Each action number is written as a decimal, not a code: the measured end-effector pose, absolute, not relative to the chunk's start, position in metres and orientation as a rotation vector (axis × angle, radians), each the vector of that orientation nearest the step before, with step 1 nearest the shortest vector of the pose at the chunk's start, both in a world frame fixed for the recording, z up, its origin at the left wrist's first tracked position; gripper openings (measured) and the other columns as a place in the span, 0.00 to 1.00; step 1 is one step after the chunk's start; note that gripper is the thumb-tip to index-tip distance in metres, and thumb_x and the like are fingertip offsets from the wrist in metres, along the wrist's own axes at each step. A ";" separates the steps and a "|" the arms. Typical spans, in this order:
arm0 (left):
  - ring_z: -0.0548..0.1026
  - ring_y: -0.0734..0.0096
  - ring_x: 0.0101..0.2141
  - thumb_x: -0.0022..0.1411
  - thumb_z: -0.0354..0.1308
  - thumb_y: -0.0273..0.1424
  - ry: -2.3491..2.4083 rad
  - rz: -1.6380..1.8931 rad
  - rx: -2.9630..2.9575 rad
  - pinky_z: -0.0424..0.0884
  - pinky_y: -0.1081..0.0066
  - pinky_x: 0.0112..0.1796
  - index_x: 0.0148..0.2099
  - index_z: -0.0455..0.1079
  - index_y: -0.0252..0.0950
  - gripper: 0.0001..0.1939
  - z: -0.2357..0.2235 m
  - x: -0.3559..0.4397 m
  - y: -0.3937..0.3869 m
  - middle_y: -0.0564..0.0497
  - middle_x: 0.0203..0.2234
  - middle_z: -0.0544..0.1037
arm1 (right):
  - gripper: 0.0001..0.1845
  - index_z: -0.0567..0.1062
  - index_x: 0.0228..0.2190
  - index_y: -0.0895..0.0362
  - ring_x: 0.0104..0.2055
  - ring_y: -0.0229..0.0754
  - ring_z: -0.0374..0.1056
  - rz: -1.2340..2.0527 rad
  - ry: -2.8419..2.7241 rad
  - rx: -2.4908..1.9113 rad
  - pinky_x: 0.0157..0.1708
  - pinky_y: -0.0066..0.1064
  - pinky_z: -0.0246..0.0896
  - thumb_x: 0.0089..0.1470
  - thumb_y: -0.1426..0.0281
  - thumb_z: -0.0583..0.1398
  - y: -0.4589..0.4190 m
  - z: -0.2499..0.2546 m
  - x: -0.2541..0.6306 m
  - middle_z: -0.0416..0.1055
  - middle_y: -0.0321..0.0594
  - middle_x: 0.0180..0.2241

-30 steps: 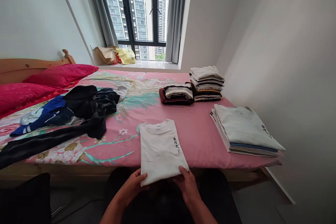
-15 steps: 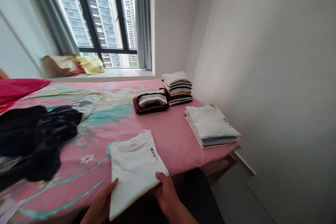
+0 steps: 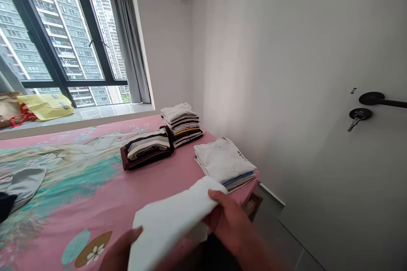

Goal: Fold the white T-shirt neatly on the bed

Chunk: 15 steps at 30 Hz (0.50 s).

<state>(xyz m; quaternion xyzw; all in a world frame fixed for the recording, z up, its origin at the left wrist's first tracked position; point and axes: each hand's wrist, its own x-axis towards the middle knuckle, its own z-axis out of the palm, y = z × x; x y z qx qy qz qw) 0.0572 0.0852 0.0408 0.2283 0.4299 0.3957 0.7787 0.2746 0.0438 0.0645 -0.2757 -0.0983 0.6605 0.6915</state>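
A folded white T-shirt [image 3: 171, 220] is lifted off the pink bedspread [image 3: 104, 194] at the near edge of the bed. My left hand [image 3: 119, 252] grips its near left corner, thumb on top. My right hand [image 3: 233, 226] holds its right end, fingers curled under the cloth. Just beyond my right hand, at the bed's right corner, lies a flat stack of folded shirts [image 3: 224, 163] with a white one on top.
A striped dark folded pile [image 3: 146, 148] and a taller folded stack [image 3: 182, 123] sit further back on the bed. A grey garment [image 3: 23, 184] lies at left. Bags [image 3: 43, 106] rest on the window sill. A door with a black handle [image 3: 370, 99] is at right.
Both hands have raised the folded white T-shirt off the bed and carried it rightward, toward the flat stack. The view has swung right, away from the dark clothes heap.
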 end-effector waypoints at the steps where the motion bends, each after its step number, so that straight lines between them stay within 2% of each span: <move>1: 0.78 0.47 0.37 0.45 0.62 0.29 0.885 0.866 0.521 0.77 0.57 0.34 0.58 0.61 0.32 0.35 0.054 0.077 0.099 0.46 0.31 0.81 | 0.19 0.70 0.36 0.58 0.33 0.39 0.67 1.436 -0.221 -0.641 0.30 0.29 0.65 0.38 0.72 0.66 0.055 0.074 0.290 0.72 0.38 0.33; 4: 0.77 0.51 0.38 0.47 0.59 0.26 0.746 0.907 0.627 0.75 0.59 0.38 0.56 0.63 0.30 0.31 0.094 0.136 0.147 0.45 0.34 0.80 | 0.14 0.70 0.33 0.57 0.30 0.36 0.65 1.262 -0.286 -0.680 0.28 0.27 0.63 0.39 0.75 0.63 0.092 0.107 0.343 0.70 0.34 0.28; 8: 0.76 0.58 0.39 0.47 0.56 0.23 0.521 0.973 0.886 0.72 0.62 0.41 0.53 0.64 0.30 0.28 0.121 0.213 0.213 0.46 0.38 0.78 | 0.09 0.70 0.33 0.57 0.34 0.37 0.66 1.071 -0.539 -0.670 0.31 0.27 0.64 0.44 0.74 0.59 0.134 0.120 0.424 0.70 0.35 0.30; 11: 0.75 0.69 0.33 0.48 0.56 0.23 0.542 0.919 0.993 0.72 0.69 0.37 0.50 0.64 0.35 0.23 0.095 0.267 0.250 0.50 0.37 0.76 | 0.06 0.69 0.31 0.56 0.26 0.33 0.62 1.016 -0.535 -0.862 0.24 0.24 0.61 0.46 0.71 0.59 0.153 0.076 0.482 0.67 0.32 0.25; 13: 0.73 0.75 0.27 0.51 0.55 0.25 0.739 0.777 1.002 0.71 0.73 0.31 0.46 0.65 0.36 0.17 0.057 0.296 0.263 0.52 0.31 0.75 | 0.05 0.68 0.29 0.57 0.19 0.30 0.58 1.048 -0.428 -1.086 0.20 0.23 0.59 0.46 0.71 0.59 0.157 0.029 0.513 0.62 0.30 0.19; 15: 0.71 0.74 0.22 0.51 0.57 0.27 0.874 0.631 0.996 0.70 0.71 0.28 0.41 0.65 0.33 0.12 0.015 0.315 0.265 0.52 0.25 0.73 | 0.07 0.67 0.29 0.59 0.17 0.31 0.58 1.080 -0.349 -1.221 0.18 0.25 0.59 0.44 0.72 0.61 0.156 -0.018 0.535 0.62 0.31 0.18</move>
